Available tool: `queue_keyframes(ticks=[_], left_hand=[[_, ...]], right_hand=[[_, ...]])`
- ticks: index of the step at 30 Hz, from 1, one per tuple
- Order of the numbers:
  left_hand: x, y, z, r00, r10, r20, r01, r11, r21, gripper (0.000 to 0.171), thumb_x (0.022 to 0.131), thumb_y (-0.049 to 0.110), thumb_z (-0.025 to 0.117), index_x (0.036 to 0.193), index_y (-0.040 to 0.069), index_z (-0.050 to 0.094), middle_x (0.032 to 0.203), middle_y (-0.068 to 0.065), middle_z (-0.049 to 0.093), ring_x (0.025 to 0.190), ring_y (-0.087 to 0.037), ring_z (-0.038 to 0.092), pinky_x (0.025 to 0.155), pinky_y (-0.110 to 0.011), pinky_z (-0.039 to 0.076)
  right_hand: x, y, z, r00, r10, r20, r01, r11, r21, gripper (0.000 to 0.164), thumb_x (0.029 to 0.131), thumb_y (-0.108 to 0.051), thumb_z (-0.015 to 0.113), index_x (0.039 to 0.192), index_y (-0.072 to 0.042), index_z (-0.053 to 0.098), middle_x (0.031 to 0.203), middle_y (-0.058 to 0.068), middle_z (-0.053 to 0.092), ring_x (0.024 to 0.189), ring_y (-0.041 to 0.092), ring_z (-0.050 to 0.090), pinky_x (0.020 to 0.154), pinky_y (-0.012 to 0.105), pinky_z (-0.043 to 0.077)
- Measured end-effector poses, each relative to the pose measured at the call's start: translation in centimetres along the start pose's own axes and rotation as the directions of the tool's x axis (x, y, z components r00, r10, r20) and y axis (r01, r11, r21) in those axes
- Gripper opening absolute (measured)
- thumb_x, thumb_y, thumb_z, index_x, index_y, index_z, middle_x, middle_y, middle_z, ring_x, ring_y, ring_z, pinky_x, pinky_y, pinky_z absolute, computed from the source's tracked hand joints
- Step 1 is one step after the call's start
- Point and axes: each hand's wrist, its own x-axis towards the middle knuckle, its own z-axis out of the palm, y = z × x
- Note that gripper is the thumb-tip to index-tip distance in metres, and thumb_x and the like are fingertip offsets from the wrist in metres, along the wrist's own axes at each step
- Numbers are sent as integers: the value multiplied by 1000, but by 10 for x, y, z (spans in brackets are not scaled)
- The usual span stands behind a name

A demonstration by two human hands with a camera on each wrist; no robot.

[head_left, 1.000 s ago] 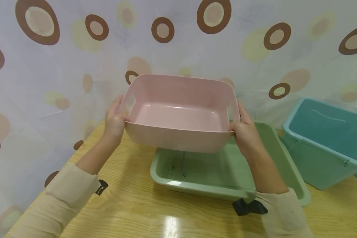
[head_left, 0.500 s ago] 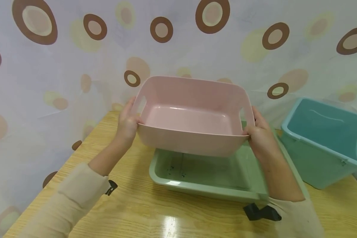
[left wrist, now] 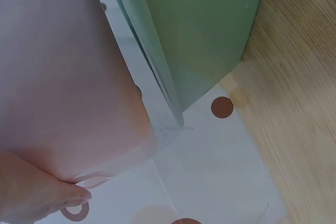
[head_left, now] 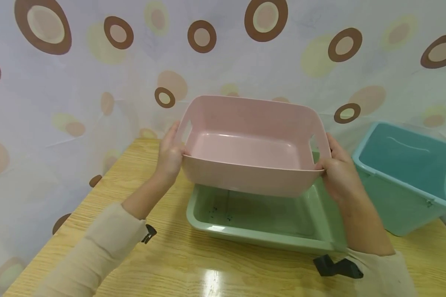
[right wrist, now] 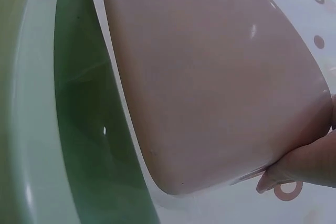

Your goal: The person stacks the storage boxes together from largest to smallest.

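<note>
A pink plastic basin [head_left: 250,181] with a cut-out handle at each end is held up, tilted so its inside faces the head camera. My left hand [head_left: 169,159] grips its left end at the handle, thumb over the near rim. At the opposite end my right hand [head_left: 338,171] grips the right handle the same way. Beneath the basin a larger green tub [head_left: 260,237] stands on the table, partly hidden by it. Both wrist views show the basin's pink outer wall close up, with fingers [left wrist: 73,195] at the handle in the left one.
A blue-green bin [head_left: 397,198] stands on the wooden table [head_left: 163,264] at the right, close beside the green tub. Small dark specks show on the tub's floor at left. A patterned curtain [head_left: 223,66] hangs behind the table.
Both hands have carried the pink basin to the right and slightly lower, over the green tub. The tub and the blue-green bin have stayed in place.
</note>
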Motion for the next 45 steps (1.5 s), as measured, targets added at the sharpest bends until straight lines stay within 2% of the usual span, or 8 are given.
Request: queue_keyframes(ticks=[7, 11, 14, 19, 22, 35, 40, 45], left_hand=[[-2, -1, 5, 1000, -11, 25, 10, 1000, 18, 87, 61, -15, 39, 145, -3, 22, 154, -14, 20, 143, -23, 16, 116, -38, 17], [-2, -1, 11, 1000, -12, 27, 12, 1000, 9, 87, 61, -15, 40, 146, -3, 22, 154, -14, 20, 142, -23, 17, 116, -38, 18], [-2, -1, 16, 1000, -13, 20, 14, 1000, -14, 87, 61, -15, 40, 145, -3, 23, 153, -15, 22, 140, -25, 21, 114, -39, 22], [-2, -1, 24, 999, -23, 25, 23, 999, -32, 86, 62, -15, 39, 145, -2, 24, 152, -14, 26, 137, -26, 26, 109, -38, 28], [-1, -3, 28, 999, -28, 33, 29, 999, -35, 85, 63, -14, 39, 145, -1, 25, 151, -14, 28, 136, -26, 28, 108, -39, 30], [-6, -8, 43, 997, -42, 60, 42, 999, -2, 83, 64, -14, 41, 145, -2, 23, 154, -14, 20, 143, -25, 15, 116, -40, 18], [-8, -11, 48, 996, -53, 68, 52, 999, 17, 84, 64, -13, 41, 146, -1, 23, 153, -14, 22, 141, -26, 19, 115, -42, 19], [-10, -16, 54, 996, -25, 88, 21, 999, 42, 82, 66, -14, 40, 145, -2, 24, 152, -14, 26, 141, -27, 21, 116, -43, 19]], right_hand=[[-5, 0, -8, 999, -33, 39, 34, 999, -12, 91, 70, 23, 22, 149, -10, -8, 157, 1, -13, 140, 13, -9, 87, 18, 30], [-8, 0, -14, 999, -17, 37, 18, 1000, -25, 90, 73, 22, 24, 148, -13, -10, 156, -2, -16, 141, 12, -14, 87, 18, 29], [-10, 1, -19, 999, -19, 31, 20, 999, -36, 89, 74, 21, 25, 149, -14, -9, 156, -3, -15, 140, 12, -12, 82, 15, 32], [-13, 5, -28, 999, -40, 34, 41, 999, -25, 90, 73, 22, 24, 150, -14, -4, 157, -1, -10, 134, 11, 2, 73, 15, 37], [-15, 8, -33, 999, -38, 32, 39, 999, -29, 89, 73, 22, 24, 150, -13, -4, 157, 0, -10, 133, 12, 4, 70, 15, 38], [-20, 14, -52, 1000, -5, 2, 5, 1000, -7, 86, 76, 22, 26, 149, -10, -7, 156, 1, -15, 137, 11, 0, 72, 13, 39], [-23, 15, -59, 1000, -1, 11, 1, 1000, 7, 88, 76, 23, 27, 149, -12, -6, 157, -1, -12, 136, 11, 5, 68, 14, 40], [-27, 18, -67, 1000, 13, 11, -13, 1000, 23, 88, 76, 23, 27, 149, -14, -5, 157, -2, -11, 134, 10, 7, 66, 15, 39]])
